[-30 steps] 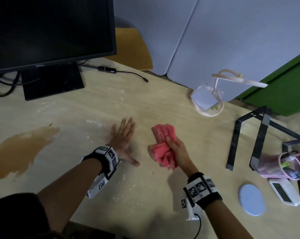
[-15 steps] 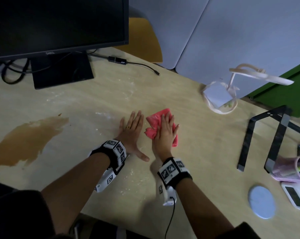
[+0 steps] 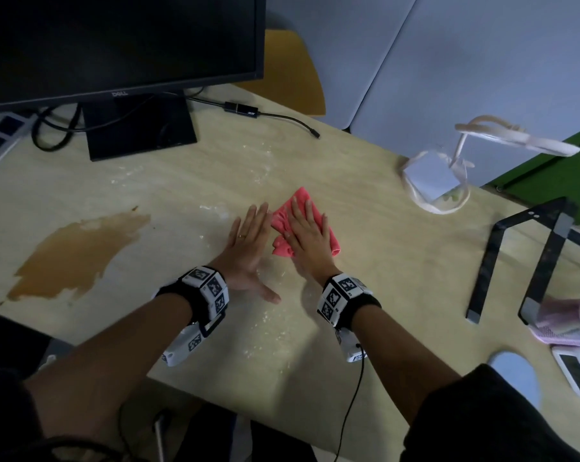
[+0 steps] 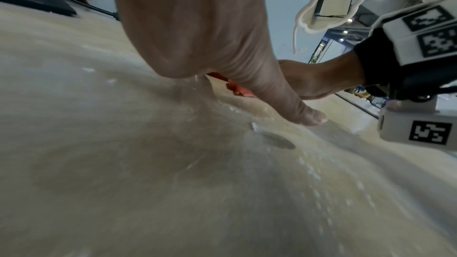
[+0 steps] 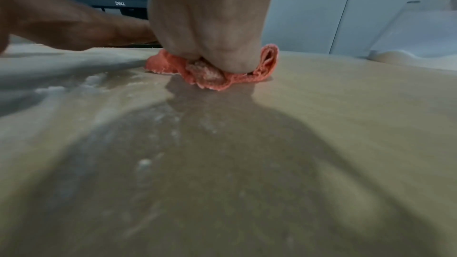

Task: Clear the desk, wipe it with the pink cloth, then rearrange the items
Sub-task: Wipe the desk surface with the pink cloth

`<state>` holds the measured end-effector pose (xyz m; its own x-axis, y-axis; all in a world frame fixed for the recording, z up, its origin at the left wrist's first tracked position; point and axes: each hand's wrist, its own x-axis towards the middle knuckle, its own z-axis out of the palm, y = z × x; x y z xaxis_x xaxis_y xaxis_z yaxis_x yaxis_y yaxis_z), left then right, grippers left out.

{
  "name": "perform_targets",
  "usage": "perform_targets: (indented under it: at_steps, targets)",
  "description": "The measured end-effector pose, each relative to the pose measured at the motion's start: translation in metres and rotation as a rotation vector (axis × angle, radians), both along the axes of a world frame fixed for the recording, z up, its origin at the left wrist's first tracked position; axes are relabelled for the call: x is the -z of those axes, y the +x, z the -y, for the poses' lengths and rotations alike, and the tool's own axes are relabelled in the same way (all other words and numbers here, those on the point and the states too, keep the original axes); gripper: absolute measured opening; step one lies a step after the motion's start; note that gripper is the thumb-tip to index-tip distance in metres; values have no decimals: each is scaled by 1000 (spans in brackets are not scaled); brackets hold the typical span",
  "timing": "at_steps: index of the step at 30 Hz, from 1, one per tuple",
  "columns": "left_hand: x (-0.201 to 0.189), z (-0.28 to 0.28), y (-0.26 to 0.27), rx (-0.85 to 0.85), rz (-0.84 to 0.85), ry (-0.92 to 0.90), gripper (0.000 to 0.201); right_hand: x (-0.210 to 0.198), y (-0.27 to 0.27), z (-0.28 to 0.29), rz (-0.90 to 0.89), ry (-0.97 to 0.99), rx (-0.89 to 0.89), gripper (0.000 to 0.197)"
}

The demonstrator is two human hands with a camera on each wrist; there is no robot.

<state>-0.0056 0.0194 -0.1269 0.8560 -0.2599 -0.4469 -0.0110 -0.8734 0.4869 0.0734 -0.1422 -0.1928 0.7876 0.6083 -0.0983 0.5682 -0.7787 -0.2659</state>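
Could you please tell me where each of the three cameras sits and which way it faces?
Head: above, looking down at the desk; both forearms show.
Left wrist: low behind the left hand, facing along it.
Right wrist: low behind the right hand, which presses the pink cloth.
All three share the cloth.

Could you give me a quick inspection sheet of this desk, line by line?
Surface: wooden desk with a brown spill at left and white residue near the hands.
Job's things: pink cloth flat under the right hand.
Clutter: laptop stand, lamp, pink pen cup, blue coaster, small white device.
Hands: left hand flat on desk; right presses the cloth, fingers straight.
Cables: black adapter cable beside the monitor.
Surroundings: grey partition, yellow chair.
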Motion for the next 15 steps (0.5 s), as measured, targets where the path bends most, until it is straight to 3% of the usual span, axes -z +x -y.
perform_targets:
  at_steps: [6, 11, 15]
  targets:
    - [3, -27, -34, 56, -64, 143, 159, 1, -23, -6, -25, 77, -59, 56]
    - [13, -30, -44, 119, -98, 265, 166, 3, -46, -10, -74, 269, -71, 47]
    - [14, -28, -42, 110, -103, 292, 167, 5, -60, -11, -65, 271, -130, 48]
